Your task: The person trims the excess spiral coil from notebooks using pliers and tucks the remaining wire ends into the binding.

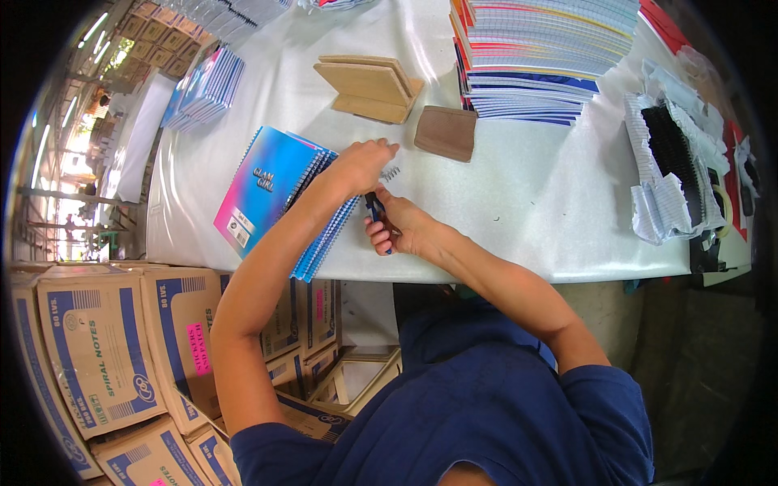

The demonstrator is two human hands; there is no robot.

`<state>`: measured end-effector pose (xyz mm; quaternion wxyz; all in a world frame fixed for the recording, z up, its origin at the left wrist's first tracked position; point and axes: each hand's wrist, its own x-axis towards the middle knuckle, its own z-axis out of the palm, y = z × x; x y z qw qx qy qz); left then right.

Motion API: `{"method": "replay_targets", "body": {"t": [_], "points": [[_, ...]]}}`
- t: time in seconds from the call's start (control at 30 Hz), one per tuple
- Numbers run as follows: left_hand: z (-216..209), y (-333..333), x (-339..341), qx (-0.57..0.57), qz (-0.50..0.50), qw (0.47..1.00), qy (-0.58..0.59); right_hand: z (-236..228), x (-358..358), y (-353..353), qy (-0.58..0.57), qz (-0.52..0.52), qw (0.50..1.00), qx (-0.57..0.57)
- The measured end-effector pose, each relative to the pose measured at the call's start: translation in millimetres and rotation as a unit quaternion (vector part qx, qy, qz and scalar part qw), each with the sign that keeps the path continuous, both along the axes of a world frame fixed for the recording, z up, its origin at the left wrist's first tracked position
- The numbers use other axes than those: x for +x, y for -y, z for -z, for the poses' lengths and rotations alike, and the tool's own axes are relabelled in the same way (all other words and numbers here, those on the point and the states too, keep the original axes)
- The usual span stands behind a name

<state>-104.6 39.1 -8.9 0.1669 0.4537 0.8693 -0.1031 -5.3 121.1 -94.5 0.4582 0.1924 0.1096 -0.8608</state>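
My right hand (397,225) is wrapped round a pair of dark-handled pliers (375,209). Their jaws point up toward my left hand and are partly hidden. My left hand (370,166) lies just above, over the upper end of the blue spiral notebooks (324,243), its fingers curled; what they grip is hidden. A short stretch of wire coil (392,173) sticks out between the two hands. Beneath my left forearm the notebooks overlap, their coils running along the right edges. The top one has a blue and pink cover (266,190).
Brown cardboard pieces (369,89) and a brown block (446,134) lie beyond my hands. A tall notebook stack (539,61) stands far right, a smaller stack (204,89) far left. A torn-paper-lined box of black coils (673,154) sits right. Cartons (93,348) are piled lower left.
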Motion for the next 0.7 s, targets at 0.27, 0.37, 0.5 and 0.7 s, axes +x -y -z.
{"method": "replay_targets", "body": {"t": [0.27,0.37,0.5,0.7], "points": [[15,9,15,0.100,-0.050,0.994,-0.013,-54,70,-68,-0.361,-0.063,0.681,0.634],[18,2,33,0.174,-0.093,0.980,0.024,-60,94,-121,-0.352,-0.057,0.322,0.877],[30,-8,61,0.313,-0.169,0.932,0.066,-42,103,-163,-0.382,-0.030,0.009,0.924],[31,-25,104,0.476,-0.284,0.811,0.189,-27,78,-96,-0.588,0.117,0.317,0.735]]}}
